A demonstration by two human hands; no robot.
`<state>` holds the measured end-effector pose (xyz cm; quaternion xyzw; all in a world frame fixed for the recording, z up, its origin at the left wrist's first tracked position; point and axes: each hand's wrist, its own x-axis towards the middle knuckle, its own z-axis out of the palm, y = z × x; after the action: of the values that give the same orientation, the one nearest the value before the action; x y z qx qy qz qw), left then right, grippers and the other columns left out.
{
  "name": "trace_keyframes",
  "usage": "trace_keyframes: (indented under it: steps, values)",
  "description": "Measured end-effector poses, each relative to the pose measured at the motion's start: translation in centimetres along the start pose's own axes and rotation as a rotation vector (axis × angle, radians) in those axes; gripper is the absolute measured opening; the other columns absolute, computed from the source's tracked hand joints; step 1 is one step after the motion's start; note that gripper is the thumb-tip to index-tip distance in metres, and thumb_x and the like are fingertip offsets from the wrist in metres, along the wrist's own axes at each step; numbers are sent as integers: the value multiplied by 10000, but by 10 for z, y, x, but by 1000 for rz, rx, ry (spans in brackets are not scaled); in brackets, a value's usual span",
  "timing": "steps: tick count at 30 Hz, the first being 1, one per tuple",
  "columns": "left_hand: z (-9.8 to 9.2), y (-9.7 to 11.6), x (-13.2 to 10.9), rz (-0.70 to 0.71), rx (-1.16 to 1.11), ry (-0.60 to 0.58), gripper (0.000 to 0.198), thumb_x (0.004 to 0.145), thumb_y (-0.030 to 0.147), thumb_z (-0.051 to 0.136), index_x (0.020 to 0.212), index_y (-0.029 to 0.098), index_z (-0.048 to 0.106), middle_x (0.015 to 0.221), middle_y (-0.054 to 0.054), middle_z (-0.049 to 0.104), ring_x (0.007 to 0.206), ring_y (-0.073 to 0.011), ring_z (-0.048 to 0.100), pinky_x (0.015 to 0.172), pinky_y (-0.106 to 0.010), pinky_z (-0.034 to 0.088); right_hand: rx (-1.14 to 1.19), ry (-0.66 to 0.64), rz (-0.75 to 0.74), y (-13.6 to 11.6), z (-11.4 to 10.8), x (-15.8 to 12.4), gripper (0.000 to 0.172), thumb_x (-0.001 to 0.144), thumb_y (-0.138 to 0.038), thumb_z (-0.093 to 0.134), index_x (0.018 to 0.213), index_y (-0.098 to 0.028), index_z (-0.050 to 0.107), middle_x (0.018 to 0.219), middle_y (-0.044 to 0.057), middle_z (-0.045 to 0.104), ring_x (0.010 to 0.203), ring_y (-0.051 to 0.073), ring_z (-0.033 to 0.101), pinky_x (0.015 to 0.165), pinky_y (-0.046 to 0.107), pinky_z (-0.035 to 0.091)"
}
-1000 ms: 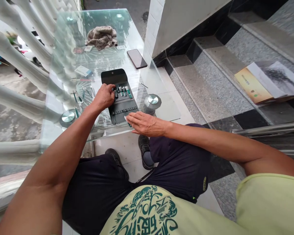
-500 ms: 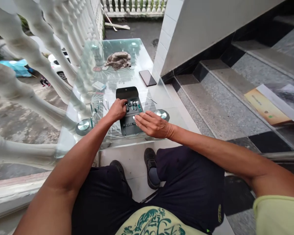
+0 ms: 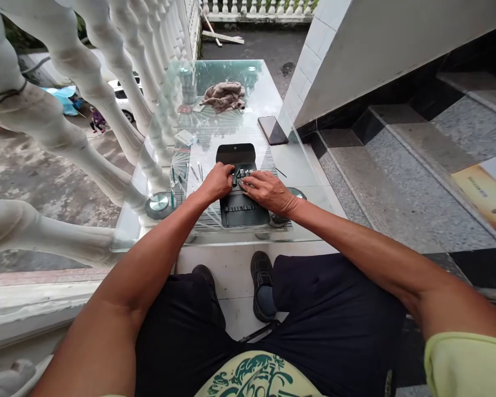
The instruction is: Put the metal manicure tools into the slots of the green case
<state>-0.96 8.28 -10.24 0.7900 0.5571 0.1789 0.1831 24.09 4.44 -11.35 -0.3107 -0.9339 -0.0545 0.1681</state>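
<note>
A black manicure case [image 3: 243,219] lies unfolded on the glass table, its top flap [image 3: 236,154] pointing away from me. Small metal tools, seemingly nail clippers [image 3: 247,172], sit in its upper half; empty-looking loops run across the lower half. My left hand [image 3: 220,181] is closed, with thumb and fingertips pinched at a small dark item in the upper left of the case. From the right, my right hand [image 3: 269,192] reaches over the case's middle, fingers bent together with tips down near the tools. What sits between its fingertips is hidden.
Several thin tools [image 3: 196,172] lie loose on the glass table [image 3: 306,220] left of the case. Farther back are a phone [image 3: 273,130], a crumpled brown cloth [image 3: 224,97] and a small card [image 3: 185,137]. White balusters [image 3: 95,116] flank the left, stairs [image 3: 413,165] the right.
My right hand has moved up the case, toward the tools and closer to my left hand. The small shiny piece at its fingertips no longer shows. The view has shifted left.
</note>
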Motion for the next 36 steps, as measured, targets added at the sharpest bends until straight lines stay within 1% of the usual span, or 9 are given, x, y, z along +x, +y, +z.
trace_keyframes:
  steps: [2,4,9,13,18,22,29,33,36]
  values:
    - [1,-1,1,5,2,-1,508,1167,122,578,1571,139,886,1356,-199,786,1383,-380,771,1299,-470,622,-6,-32,34,1,1,0,351,1295,-261,629,1447,-148,923,1509,265,871,1399,409,717,1136,592,577]
    - [2,-3,1,13,-1,1,510,1163,126,583,1573,136,885,1351,-199,781,1386,-380,769,1302,-469,622,-40,-53,38,-1,1,1,391,1310,-263,581,1460,-127,915,1527,275,859,1427,422,700,1154,607,569]
    - [2,-4,0,30,-17,21,497,1151,139,593,1550,163,889,1313,-181,763,1344,-375,767,1304,-487,625,-96,-64,7,-12,-1,3,598,1288,-105,327,1456,-102,902,1559,290,824,1408,421,684,1126,619,553]
    - [2,-4,0,36,-6,11,496,1166,142,581,1563,136,878,1315,-195,754,1340,-384,755,1294,-495,623,-146,-101,-3,-18,-1,7,659,1277,-77,256,1456,-45,890,1562,322,809,1399,431,667,1114,623,541]
    - [2,-3,0,33,-8,16,477,1166,140,591,1541,149,886,1321,-190,747,1338,-384,748,1284,-495,621,-148,-59,-21,-15,6,13,583,1239,-46,341,1316,-77,918,1389,295,842,1289,434,654,1044,613,544]
    - [2,-2,0,32,3,14,459,1167,134,578,1498,153,897,1309,-185,742,1326,-384,747,1273,-483,618,-224,-31,-22,-16,12,17,540,1227,-24,392,1208,-84,929,1293,276,849,1264,426,654,1024,595,550]
    - [0,1,-1,30,22,-8,472,1187,132,545,1521,116,878,1332,-208,728,1349,-393,743,1253,-482,607,-226,-57,59,-25,11,21,511,1182,13,442,1178,-104,939,1254,263,844,1247,441,635,1013,601,522]
    - [2,0,0,37,21,4,418,1183,132,556,1433,138,892,1276,-188,715,1277,-380,743,1224,-485,610,-204,-79,68,-29,8,23,477,1159,21,484,1157,-119,941,1230,250,839,1249,436,636,1026,598,520]
    - [4,-2,2,46,7,19,357,1169,129,582,1334,161,898,1212,-164,696,1230,-371,741,1201,-479,618,-193,-89,71,-32,8,23,505,1160,22,456,1177,-116,942,1252,260,841,1278,448,637,1048,619,531]
